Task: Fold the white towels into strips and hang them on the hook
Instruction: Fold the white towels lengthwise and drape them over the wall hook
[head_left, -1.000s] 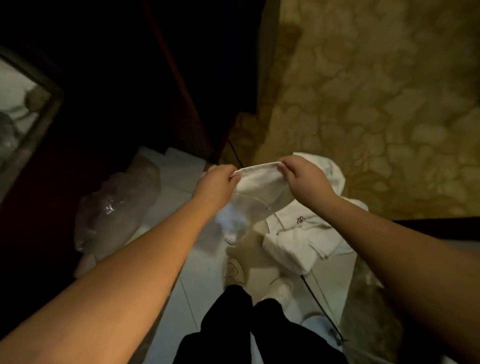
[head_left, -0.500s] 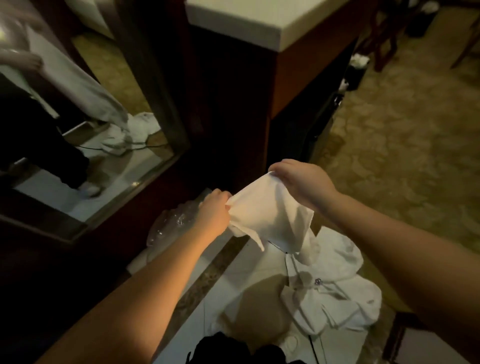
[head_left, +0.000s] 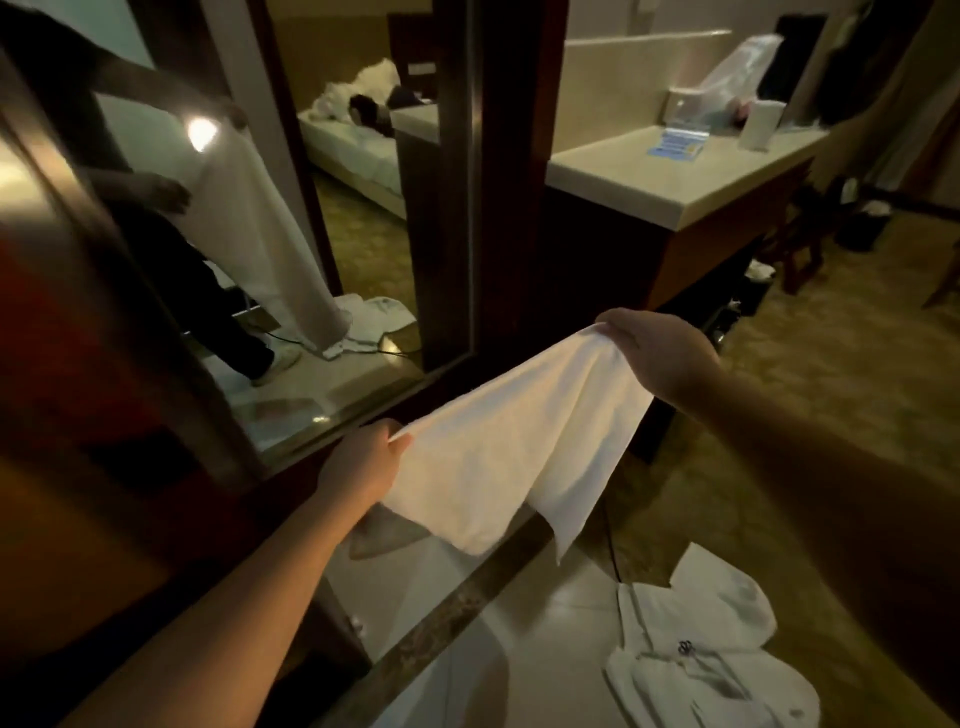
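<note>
A white towel (head_left: 511, 457) hangs stretched between both hands in the middle of the frame, its top edge running diagonally from lower left to upper right, the loose cloth sagging below in folds and ending in a point near the lower centre. The left hand (head_left: 363, 465) pinches the lower-left corner, fingers curled round the cloth. The right hand (head_left: 660, 353) grips the upper-right corner from above, fingers closed over the bunched edge, held higher than the left.

Below the towel, at the lower right of the frame, a pile of white towels (head_left: 711, 654) lies crumpled on the pale tiled floor (head_left: 540, 649). A dark stone threshold strip (head_left: 457, 603) crosses the floor diagonally, just under the held towel's hanging end.

Behind the hands stands a dark wooden frame holding a mirror (head_left: 322, 218), filling the upper left; it reflects the person with the towel. At the upper right sits a pale countertop (head_left: 665, 176) bearing a plastic bag (head_left: 737, 73) and a white paper roll (head_left: 761, 124). Patterned carpet (head_left: 841, 364) covers the right side.
</note>
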